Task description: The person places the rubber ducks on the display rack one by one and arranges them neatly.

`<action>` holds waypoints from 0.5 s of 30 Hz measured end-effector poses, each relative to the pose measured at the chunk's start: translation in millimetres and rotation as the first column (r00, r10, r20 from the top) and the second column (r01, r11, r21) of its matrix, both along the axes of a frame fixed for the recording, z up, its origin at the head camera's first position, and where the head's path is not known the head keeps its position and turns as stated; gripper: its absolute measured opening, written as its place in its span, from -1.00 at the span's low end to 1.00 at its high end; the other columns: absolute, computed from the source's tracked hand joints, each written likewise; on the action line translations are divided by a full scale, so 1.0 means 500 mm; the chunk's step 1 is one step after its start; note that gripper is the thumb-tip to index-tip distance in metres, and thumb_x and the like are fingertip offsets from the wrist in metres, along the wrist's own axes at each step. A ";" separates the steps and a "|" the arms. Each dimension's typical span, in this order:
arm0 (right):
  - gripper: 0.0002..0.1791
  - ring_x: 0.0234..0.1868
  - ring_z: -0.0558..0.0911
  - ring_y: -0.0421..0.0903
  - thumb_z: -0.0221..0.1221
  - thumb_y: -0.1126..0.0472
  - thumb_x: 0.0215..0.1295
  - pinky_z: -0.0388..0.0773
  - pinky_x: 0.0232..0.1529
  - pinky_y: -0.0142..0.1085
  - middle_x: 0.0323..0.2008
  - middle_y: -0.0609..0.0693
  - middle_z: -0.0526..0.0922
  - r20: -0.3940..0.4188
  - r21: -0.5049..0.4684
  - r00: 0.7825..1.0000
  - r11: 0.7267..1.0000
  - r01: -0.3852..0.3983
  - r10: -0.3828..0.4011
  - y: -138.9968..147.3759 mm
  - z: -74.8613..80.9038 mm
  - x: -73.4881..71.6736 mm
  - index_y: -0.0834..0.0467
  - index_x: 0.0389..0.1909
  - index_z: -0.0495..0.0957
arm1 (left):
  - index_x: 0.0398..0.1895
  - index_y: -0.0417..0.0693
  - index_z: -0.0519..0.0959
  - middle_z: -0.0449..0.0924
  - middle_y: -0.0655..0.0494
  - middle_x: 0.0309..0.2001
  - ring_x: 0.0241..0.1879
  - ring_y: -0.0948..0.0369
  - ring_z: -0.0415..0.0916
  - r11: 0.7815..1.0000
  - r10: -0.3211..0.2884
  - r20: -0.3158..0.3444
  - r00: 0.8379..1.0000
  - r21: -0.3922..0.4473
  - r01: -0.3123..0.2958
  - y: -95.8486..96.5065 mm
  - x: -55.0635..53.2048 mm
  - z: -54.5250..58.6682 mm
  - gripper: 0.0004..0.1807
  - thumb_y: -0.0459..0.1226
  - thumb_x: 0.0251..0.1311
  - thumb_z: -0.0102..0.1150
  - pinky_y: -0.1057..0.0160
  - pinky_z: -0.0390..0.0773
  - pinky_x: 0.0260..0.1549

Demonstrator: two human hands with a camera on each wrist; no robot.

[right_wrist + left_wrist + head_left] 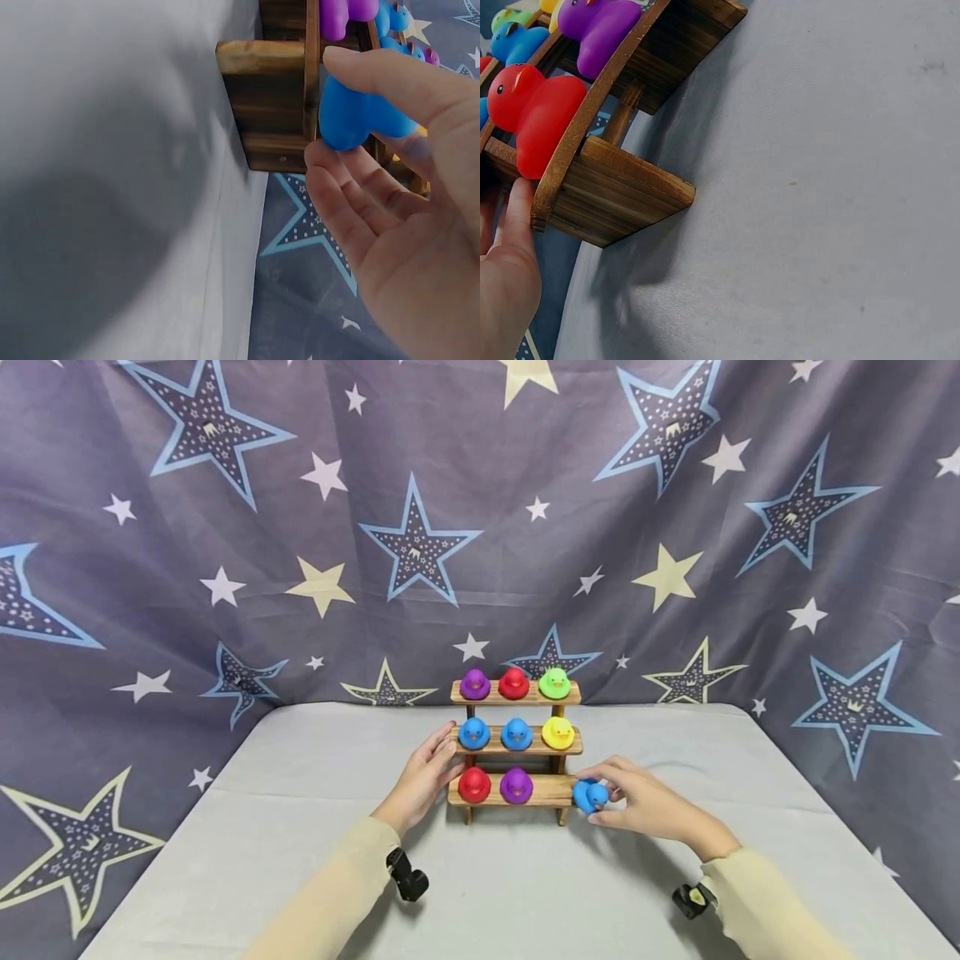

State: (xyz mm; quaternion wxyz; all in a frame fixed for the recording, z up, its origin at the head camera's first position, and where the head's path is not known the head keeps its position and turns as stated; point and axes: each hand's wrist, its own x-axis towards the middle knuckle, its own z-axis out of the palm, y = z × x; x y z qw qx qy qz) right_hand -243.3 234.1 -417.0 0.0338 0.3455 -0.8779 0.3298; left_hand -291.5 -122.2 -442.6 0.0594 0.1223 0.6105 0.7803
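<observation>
A three-tier wooden stand (551, 790) holds rows of rubber ducks. At the right end of the bottom shelf, my right hand (647, 802) pinches a blue rubber duck (590, 795) between thumb and fingers; the right wrist view shows this blue duck (346, 112) close against the shelf end. On the same shelf sit a red duck (474, 785) and a purple duck (517, 786). My left hand (423, 779) is at the stand's left side, fingers extended. In the left wrist view its fingertips (521, 196) touch the shelf end beside the red duck (544, 112).
The middle shelf bears two blue ducks (517, 734) and a yellow duck (558, 733). Purple, red (514, 683) and green (555, 683) ducks stand on the top shelf. A star-patterned curtain (480, 560) hangs behind the pale table (510, 893).
</observation>
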 end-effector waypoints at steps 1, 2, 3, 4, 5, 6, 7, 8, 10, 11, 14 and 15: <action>-0.38 -0.12 0.62 -0.11 0.46 0.14 0.15 0.72 -0.05 -0.24 -0.03 0.01 0.53 -0.002 -0.004 1.000 1.000 -0.003 0.003 -0.005 -0.001 -0.002 0.20 0.23 0.53 | 0.59 -0.20 -0.03 -0.12 -0.28 0.55 0.48 -0.13 0.07 1.000 0.001 -0.001 1.000 0.001 -0.001 0.000 0.000 0.000 -0.38 -0.32 0.57 -0.15 0.03 0.33 0.38; -0.38 -0.12 0.62 -0.11 0.46 0.14 0.15 0.72 -0.05 -0.24 -0.03 0.00 0.53 -0.003 -0.008 1.000 1.000 -0.006 0.006 -0.010 -0.003 -0.004 0.20 0.23 0.53 | 0.59 -0.20 -0.03 -0.11 -0.28 0.55 0.48 -0.14 0.06 1.000 -0.001 -0.004 1.000 0.001 0.001 0.000 0.000 0.000 -0.38 -0.31 0.57 -0.15 0.03 0.34 0.38; -0.38 -0.13 0.62 -0.12 0.46 0.14 0.15 0.72 -0.05 -0.24 -0.03 0.00 0.53 -0.002 -0.010 1.000 1.000 -0.006 0.006 -0.014 -0.004 -0.006 0.20 0.23 0.53 | 0.59 -0.21 -0.03 -0.11 -0.28 0.55 0.48 -0.13 0.07 1.000 -0.003 -0.004 1.000 0.003 0.003 0.000 0.000 -0.001 -0.38 -0.31 0.57 -0.15 0.04 0.34 0.38; -0.38 -0.13 0.62 -0.13 0.46 0.14 0.15 0.72 -0.04 -0.24 -0.03 -0.01 0.53 0.000 -0.013 1.000 1.000 -0.005 0.005 -0.018 -0.005 -0.007 0.19 0.23 0.53 | 0.59 -0.20 -0.03 -0.11 -0.28 0.55 0.48 -0.13 0.07 1.000 -0.002 -0.002 1.000 0.003 0.002 0.000 0.001 0.000 -0.38 -0.31 0.57 -0.15 0.04 0.34 0.38; -0.38 -0.13 0.62 -0.13 0.46 0.14 0.15 0.72 -0.04 -0.23 -0.02 -0.01 0.53 0.001 -0.015 1.000 1.000 -0.004 0.004 -0.022 -0.007 -0.009 0.18 0.23 0.53 | 0.59 -0.20 -0.03 -0.11 -0.28 0.55 0.48 -0.13 0.07 1.000 -0.005 -0.001 1.000 0.003 0.005 0.000 0.001 0.000 -0.38 -0.31 0.57 -0.15 0.05 0.34 0.38; -0.38 -0.13 0.62 -0.14 0.46 0.13 0.15 0.71 -0.04 -0.22 -0.02 -0.01 0.53 0.005 -0.017 1.000 1.000 -0.002 0.002 -0.025 -0.008 -0.010 0.17 0.23 0.53 | 0.59 -0.21 -0.04 -0.11 -0.28 0.55 0.47 -0.13 0.07 1.000 -0.007 -0.002 1.000 0.001 0.007 0.001 0.001 -0.001 -0.38 -0.32 0.57 -0.15 0.05 0.34 0.38; -0.38 -0.13 0.62 -0.14 0.46 0.13 0.15 0.71 -0.04 -0.21 -0.01 -0.01 0.54 0.007 -0.018 1.000 1.000 0.002 -0.002 -0.028 -0.009 -0.011 0.17 0.24 0.53 | 0.59 -0.21 -0.04 -0.11 -0.28 0.55 0.48 -0.13 0.07 1.000 -0.008 0.000 1.000 0.001 0.008 0.001 0.001 -0.001 -0.38 -0.31 0.57 -0.15 0.05 0.34 0.38; -0.38 -0.12 0.61 -0.15 0.46 0.13 0.15 0.71 -0.04 -0.21 0.00 -0.02 0.54 0.009 -0.016 1.000 1.000 0.008 -0.008 -0.030 -0.010 -0.013 0.15 0.24 0.53 | 0.59 -0.21 -0.04 -0.11 -0.28 0.55 0.48 -0.13 0.07 1.000 -0.010 0.000 1.000 0.001 0.010 0.002 0.001 0.000 -0.38 -0.31 0.58 -0.15 0.05 0.34 0.38; -0.38 -0.13 0.59 -0.17 0.46 0.12 0.16 0.70 -0.04 -0.19 0.00 -0.05 0.54 0.012 -0.013 1.000 1.000 0.017 -0.017 -0.035 -0.010 -0.015 0.13 0.24 0.53 | 0.59 -0.20 -0.03 -0.11 -0.28 0.55 0.48 -0.13 0.07 1.000 -0.007 0.006 1.000 0.004 0.007 0.002 0.002 0.000 -0.38 -0.32 0.57 -0.15 0.06 0.34 0.38; -0.38 -0.13 0.57 -0.17 0.46 0.12 0.15 0.69 -0.04 -0.19 0.00 -0.06 0.53 0.013 -0.010 1.000 1.000 0.021 -0.021 -0.037 -0.010 -0.016 0.12 0.25 0.53 | 0.59 -0.20 -0.03 -0.11 -0.27 0.55 0.47 -0.13 0.07 1.000 -0.006 0.008 1.000 0.005 0.006 0.002 0.002 0.001 -0.38 -0.32 0.57 -0.15 0.06 0.34 0.38; -0.38 -0.15 0.54 -0.20 0.46 0.13 0.15 0.68 -0.06 -0.17 -0.04 -0.10 0.53 0.015 0.000 1.000 1.000 0.025 -0.025 -0.041 -0.008 -0.019 0.09 0.25 0.53 | 0.59 -0.18 -0.02 -0.09 -0.26 0.55 0.47 -0.13 0.08 1.000 -0.001 0.014 1.000 0.008 0.001 0.003 0.001 0.002 -0.38 -0.32 0.57 -0.16 0.07 0.35 0.37; -0.38 -0.16 0.53 -0.20 0.46 0.13 0.15 0.68 -0.06 -0.16 -0.05 -0.11 0.52 0.017 0.001 1.000 1.000 0.023 -0.023 -0.043 -0.008 -0.020 0.08 0.25 0.53 | 0.60 -0.18 -0.02 -0.09 -0.26 0.55 0.47 -0.13 0.09 1.000 0.000 0.016 1.000 0.009 0.000 0.004 0.001 0.003 -0.38 -0.32 0.57 -0.15 0.07 0.36 0.37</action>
